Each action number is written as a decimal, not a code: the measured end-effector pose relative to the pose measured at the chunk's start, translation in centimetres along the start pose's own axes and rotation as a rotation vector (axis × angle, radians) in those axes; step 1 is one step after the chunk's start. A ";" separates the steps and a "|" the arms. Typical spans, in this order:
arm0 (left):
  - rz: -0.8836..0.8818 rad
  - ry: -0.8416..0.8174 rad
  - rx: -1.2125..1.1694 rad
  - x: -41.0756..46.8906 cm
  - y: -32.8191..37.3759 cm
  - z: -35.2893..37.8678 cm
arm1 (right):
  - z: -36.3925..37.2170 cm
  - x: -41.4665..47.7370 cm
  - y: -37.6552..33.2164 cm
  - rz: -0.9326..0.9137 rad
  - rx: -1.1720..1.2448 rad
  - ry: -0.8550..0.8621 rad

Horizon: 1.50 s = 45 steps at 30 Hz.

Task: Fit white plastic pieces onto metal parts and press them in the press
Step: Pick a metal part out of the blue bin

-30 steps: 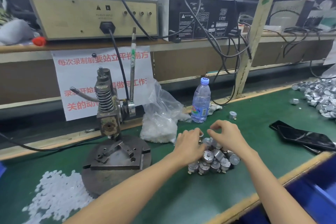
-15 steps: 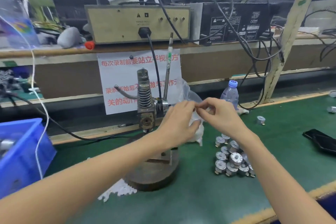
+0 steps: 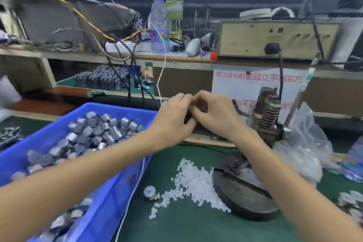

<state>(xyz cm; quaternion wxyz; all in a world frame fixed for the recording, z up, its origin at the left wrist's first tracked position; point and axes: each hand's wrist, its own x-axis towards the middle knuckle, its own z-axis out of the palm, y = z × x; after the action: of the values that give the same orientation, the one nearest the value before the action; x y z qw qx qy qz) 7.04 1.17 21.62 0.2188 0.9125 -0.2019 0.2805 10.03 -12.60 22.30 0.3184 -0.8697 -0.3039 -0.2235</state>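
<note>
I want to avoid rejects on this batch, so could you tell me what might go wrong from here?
The left hand and right hand pinch a small, blurred part in mid-air; a slip might drop it among the white pieces or into the blue bin. Those loose pieces lie against the press base, so the right forearm might scatter them. The white cable trailing beside the bin might snag the left forearm.

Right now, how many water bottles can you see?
2: one water bottle stands on the back shelf; the other bottle is cut off at the right edge, beside the plastic bag. Others may be hidden.
</note>
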 end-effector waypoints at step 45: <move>-0.515 -0.323 0.265 -11.7 -18.7 -4.2 | 20.2 6.3 -8.6 -0.294 -0.016 -0.749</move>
<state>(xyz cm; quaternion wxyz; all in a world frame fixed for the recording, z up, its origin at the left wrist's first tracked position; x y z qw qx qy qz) 5.59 21.61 12.40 0.1272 0.9868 0.0413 0.0916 12.69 9.03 15.47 0.1434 -0.8406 -0.5184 0.0635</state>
